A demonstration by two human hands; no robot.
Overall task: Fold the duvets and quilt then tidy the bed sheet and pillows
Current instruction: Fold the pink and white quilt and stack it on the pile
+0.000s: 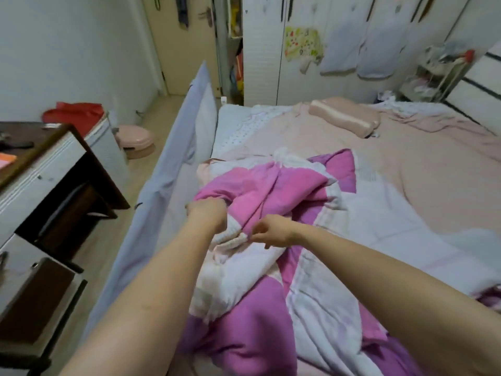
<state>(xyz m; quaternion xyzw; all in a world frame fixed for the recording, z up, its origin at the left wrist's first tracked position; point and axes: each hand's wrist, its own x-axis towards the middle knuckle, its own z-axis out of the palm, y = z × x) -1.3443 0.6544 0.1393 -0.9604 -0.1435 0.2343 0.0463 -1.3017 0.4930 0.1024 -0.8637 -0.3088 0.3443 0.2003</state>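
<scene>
Crumpled pink, purple and white quilt heaped on bed sheet

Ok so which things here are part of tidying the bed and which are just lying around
Part of the job:
pink and white duvet, gripped by left hand and right hand
pink pillow
pink bed sheet

Just lying about:
pink basin on the floor
red bag
desk
wardrobe
</scene>
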